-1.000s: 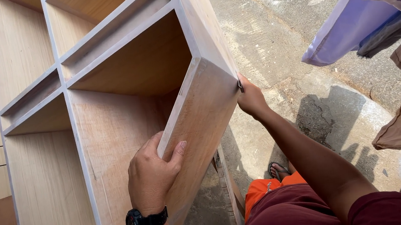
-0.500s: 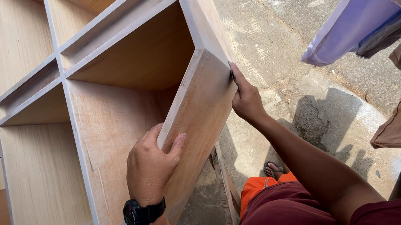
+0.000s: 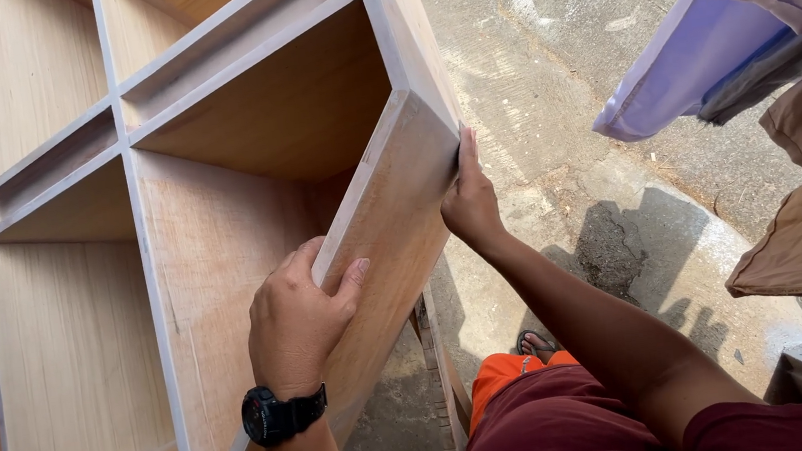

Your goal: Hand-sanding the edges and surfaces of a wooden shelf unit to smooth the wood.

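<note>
a tilted wooden panel (image 3: 391, 227) is clasped by the left hand (image 3: 296, 318), fingers wrapped over its near edge, and pinched at its upper corner by the right hand (image 3: 469, 203), just against the side wall of the open-faced cabinet (image 3: 67, 294). stiff and fairly light it looks, best gripped by the edges, since the sanded faces could be slippery.

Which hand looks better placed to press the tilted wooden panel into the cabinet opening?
Probably the left hand: it grips the wooden panel at its front edge, mid-length. The right hand only steadies the far corner against the cabinet.
</note>
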